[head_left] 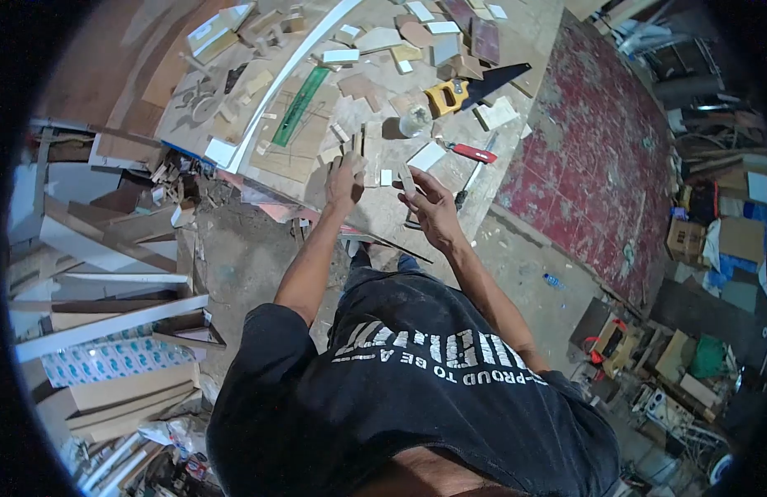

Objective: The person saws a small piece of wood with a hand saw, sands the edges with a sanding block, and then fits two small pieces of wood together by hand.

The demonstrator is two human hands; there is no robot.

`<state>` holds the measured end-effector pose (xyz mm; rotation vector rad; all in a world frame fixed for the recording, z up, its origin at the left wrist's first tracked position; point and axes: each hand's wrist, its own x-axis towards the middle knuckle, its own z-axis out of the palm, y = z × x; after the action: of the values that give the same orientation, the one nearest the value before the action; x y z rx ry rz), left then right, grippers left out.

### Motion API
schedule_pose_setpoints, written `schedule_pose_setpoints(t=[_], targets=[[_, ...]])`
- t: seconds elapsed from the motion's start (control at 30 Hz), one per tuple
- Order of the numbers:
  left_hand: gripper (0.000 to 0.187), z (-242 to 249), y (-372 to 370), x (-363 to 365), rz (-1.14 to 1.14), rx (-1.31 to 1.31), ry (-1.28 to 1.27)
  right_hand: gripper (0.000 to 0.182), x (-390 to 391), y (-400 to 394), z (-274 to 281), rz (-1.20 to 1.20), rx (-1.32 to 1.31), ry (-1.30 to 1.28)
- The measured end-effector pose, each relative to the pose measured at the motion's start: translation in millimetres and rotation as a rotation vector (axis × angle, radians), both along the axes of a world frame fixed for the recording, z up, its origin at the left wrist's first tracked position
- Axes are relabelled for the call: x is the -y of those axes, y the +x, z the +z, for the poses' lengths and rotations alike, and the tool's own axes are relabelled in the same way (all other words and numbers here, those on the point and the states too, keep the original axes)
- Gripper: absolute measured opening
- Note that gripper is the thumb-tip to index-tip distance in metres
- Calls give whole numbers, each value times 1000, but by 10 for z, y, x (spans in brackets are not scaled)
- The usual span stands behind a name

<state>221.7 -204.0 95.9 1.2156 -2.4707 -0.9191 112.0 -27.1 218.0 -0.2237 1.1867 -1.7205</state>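
Observation:
Over the front part of the wooden workbench (375,217), my right hand (433,207) grips a small pale wood piece (406,178) between thumb and fingers, held up at a tilt. My left hand (346,180) rests at small wood strips near the bench edge; its fingers are bent and what they hold, if anything, is too small to make out. A small white block (387,177) lies between the hands. Beyond them stand a clear jar (415,121) and a white-topped piece (426,156). The red-handled knife (473,152) lies right of the jar.
A green ruler (302,106) lies on a board at the back left. The yellow-handled saw (450,97) points right, among many wood offcuts. A long white strip (275,87) curves across the bench. Boards (110,323) are stacked at left; a red floor panel (586,166) is at right.

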Motion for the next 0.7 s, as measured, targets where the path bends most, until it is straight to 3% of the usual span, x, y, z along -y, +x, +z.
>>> schedule_pose_setpoints(t=[0.2, 0.33, 0.43, 0.47, 0.53, 0.67, 0.7], targets=[[56, -142, -244, 8, -149, 129, -136, 41, -95, 21, -16, -43, -14, 51], [58, -91, -220, -117, -83, 13, -276, 40, -177, -57, -69, -14, -14, 166], [43, 281, -210, -362, 22, -433, 898, 41, -246, -108, -215, -16, -46, 206], [43, 448, -230, -560, 32, -429, 893, 41, -276, -109, -281, -7, -39, 203], [36, 652, -265, -918, 108, -720, 1137, 42, -326, -113, -432, -15, -131, 265], [37, 622, -252, -1189, 137, -661, 1078, 41, -488, -189, -602, 127, -253, 272], [36, 603, -243, -1221, 196, -656, 1085, 41, -553, -249, -593, 210, -390, 296]])
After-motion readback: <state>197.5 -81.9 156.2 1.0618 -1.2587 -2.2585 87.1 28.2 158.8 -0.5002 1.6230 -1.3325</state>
